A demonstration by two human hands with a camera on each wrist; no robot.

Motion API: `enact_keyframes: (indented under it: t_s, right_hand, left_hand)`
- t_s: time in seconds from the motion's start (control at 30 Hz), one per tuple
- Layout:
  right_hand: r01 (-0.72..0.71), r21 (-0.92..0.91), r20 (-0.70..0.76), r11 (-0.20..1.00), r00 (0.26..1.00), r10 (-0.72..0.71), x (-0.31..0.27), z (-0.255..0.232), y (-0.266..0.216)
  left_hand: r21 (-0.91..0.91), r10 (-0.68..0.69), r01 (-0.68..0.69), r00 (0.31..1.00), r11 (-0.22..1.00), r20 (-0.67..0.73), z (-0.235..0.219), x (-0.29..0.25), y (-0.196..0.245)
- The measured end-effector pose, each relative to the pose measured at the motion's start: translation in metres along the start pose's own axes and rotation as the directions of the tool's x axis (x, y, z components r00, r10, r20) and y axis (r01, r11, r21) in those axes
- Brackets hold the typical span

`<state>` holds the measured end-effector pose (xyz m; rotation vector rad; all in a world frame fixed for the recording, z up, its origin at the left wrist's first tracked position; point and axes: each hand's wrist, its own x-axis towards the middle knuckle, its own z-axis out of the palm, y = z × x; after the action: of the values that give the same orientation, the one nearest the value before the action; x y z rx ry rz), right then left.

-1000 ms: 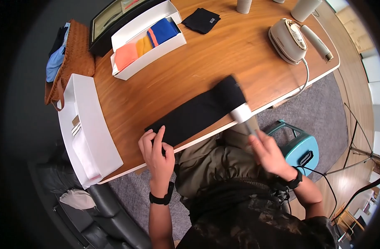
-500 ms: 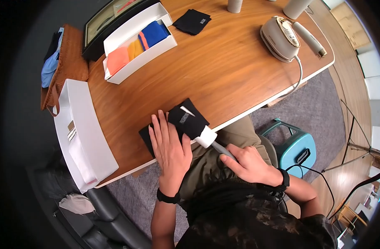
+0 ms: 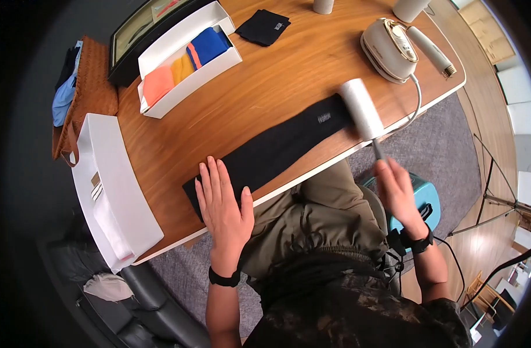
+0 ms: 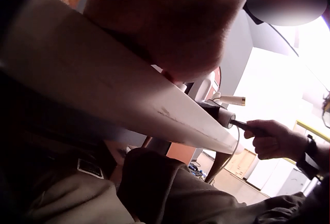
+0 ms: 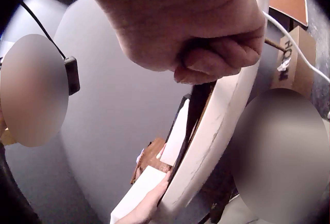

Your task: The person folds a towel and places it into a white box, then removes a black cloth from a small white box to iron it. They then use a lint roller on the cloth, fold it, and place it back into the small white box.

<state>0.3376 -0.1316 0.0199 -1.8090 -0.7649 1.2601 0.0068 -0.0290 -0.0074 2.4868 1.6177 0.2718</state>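
A long black cloth [image 3: 271, 148] with a small light label near its far right end lies flat along the table's front edge. My left hand [image 3: 223, 211] rests on its left end, fingers straight and spread slightly. My right hand [image 3: 397, 191] grips the grey handle of a lint roller, whose white cylinder [image 3: 363, 110] is at the cloth's right end. In the left wrist view the right hand [image 4: 273, 140] is curled round the handle. In the right wrist view its fingers are curled, with the roller hidden.
A white box [image 3: 191, 81] of coloured folded cloths stands at the back left, another white box [image 3: 123, 185] at the left edge. A folded black cloth [image 3: 263, 27] lies at the back. A garment steamer [image 3: 388, 51] is at the right; a teal stool [image 3: 425, 197] stands below.
The cloth, bunched at its label end half a second ago, now lies stretched out. My right hand and the roller have moved right and away from my left hand, which stays on the left end.
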Motion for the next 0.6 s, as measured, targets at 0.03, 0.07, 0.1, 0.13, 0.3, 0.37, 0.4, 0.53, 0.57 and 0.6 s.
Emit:
enact_keyframes:
  t_s: [0.03,0.07,0.1,0.13,0.3,0.37,0.4,0.53,0.57,0.6]
  right_hand:
    - [0.074,-0.045,-0.028,0.996,0.997,-0.075,-0.002,-0.004,-0.001]
    - [0.107,-0.016,-0.036,0.994,0.994,-0.107,-0.005,-0.007,-0.004]
    - [0.135,-0.007,-0.044,0.991,0.99,-0.135,-0.01,-0.005,-0.009]
    - [0.163,0.0,-0.054,0.987,0.985,-0.163,-0.016,-0.001,-0.011]
    - [0.382,-0.164,0.27,0.91,0.904,-0.331,-0.034,0.049,-0.019]
    - [0.394,-0.143,0.4,0.908,0.862,-0.311,-0.034,0.078,-0.017]
    - [0.443,-0.123,0.439,0.888,0.827,-0.351,-0.03,0.092,-0.01]
    - [0.411,-0.214,0.477,0.886,0.836,-0.273,-0.018,0.111,0.006]
    - [0.356,-0.249,0.458,0.901,0.863,-0.214,-0.017,0.11,0.006]
    - [0.353,-0.254,0.459,0.901,0.864,-0.209,-0.017,0.106,0.003]
  left_hand:
    - [-0.01,-0.002,0.002,1.0,1.0,0.002,-0.001,0.0,-0.002]
    - [-0.022,-0.002,0.002,1.0,1.0,0.004,-0.002,-0.001,-0.004]
    - [-0.022,-0.001,0.001,1.0,1.0,0.003,-0.003,-0.001,-0.004]
    - [-0.036,-0.02,0.02,1.0,0.999,0.008,-0.004,0.0,-0.003]
    - [-0.02,-0.033,0.033,0.999,0.999,-0.002,-0.006,0.006,0.01]
    - [-0.06,-0.014,0.013,1.0,0.998,-0.016,-0.004,0.01,0.014]
    - [-0.052,-0.024,0.024,1.0,0.998,-0.007,-0.003,0.012,0.014]
    - [0.015,-0.036,0.036,0.999,0.999,0.013,0.003,0.012,0.008]
    - [0.006,-0.049,0.049,0.999,0.999,0.018,0.002,0.011,0.007]
    - [-0.003,-0.063,0.063,0.998,0.998,0.024,0.001,0.011,0.006]
